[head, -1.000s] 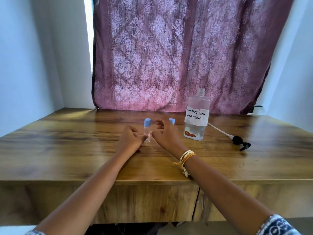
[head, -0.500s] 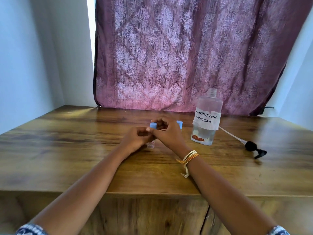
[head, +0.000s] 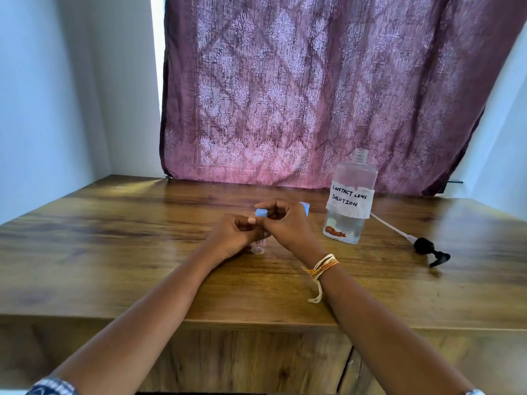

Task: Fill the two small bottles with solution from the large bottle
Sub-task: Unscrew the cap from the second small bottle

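Observation:
A small clear bottle [head: 259, 246] stands on the wooden table [head: 114, 252] at its middle. My left hand [head: 231, 238] grips its body. My right hand [head: 288, 223] pinches its blue cap [head: 261, 213] from above. A second small bottle stands just behind my right hand; only a corner of its blue cap [head: 305, 208] shows. The large clear bottle [head: 349, 198], labelled "contact lens solution", stands uncapped to the right, with a little liquid in its bottom.
A black pump head with its white tube [head: 427, 249] lies on the table right of the large bottle. A purple patterned curtain [head: 313, 95] hangs behind the table. The table's front edge runs below my forearms.
My right hand has closed over the blue cap of the nearer small bottle, and my left hand has tightened round its body. The view has shifted closer and leftward.

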`<state>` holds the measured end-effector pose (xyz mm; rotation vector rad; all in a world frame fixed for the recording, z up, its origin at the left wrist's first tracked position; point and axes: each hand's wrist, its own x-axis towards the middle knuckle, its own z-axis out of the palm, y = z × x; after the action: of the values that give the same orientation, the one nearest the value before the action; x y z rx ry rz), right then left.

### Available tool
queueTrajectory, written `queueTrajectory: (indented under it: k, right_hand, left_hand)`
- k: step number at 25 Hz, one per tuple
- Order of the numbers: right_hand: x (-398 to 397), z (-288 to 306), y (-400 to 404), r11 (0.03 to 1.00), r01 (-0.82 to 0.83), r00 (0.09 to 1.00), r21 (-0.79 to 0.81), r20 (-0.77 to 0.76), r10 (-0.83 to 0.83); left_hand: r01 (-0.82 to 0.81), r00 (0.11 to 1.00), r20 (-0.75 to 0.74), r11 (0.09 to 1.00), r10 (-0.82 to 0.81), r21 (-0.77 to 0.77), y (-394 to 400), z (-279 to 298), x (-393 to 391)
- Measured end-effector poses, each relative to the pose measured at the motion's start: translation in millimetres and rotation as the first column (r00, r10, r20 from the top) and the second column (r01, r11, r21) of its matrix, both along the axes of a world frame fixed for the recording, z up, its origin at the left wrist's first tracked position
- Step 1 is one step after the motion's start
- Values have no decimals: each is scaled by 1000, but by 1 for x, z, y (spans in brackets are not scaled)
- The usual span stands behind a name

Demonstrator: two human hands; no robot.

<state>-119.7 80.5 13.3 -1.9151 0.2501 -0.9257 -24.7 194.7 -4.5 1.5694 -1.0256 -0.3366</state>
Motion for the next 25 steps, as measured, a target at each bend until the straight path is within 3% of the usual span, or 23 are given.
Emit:
queueTrajectory:
  k: [16, 21, 25]
  right_hand:
    - [-1, 0, -7, 979, -196, 980, -55, 13, 197]
    - [-10, 2, -12, 932, -358, 932, 52, -45, 360]
    - [-12, 4, -15, 898, -421, 903, 132, -36, 428]
  left_hand:
    - [27, 1000, 1, 999, -27, 18, 0, 0, 0]
    - [165, 985, -43, 986, -164, 11, 4, 2, -2]
    - [118, 993, 29, 993, -118, 4, 4, 2, -2]
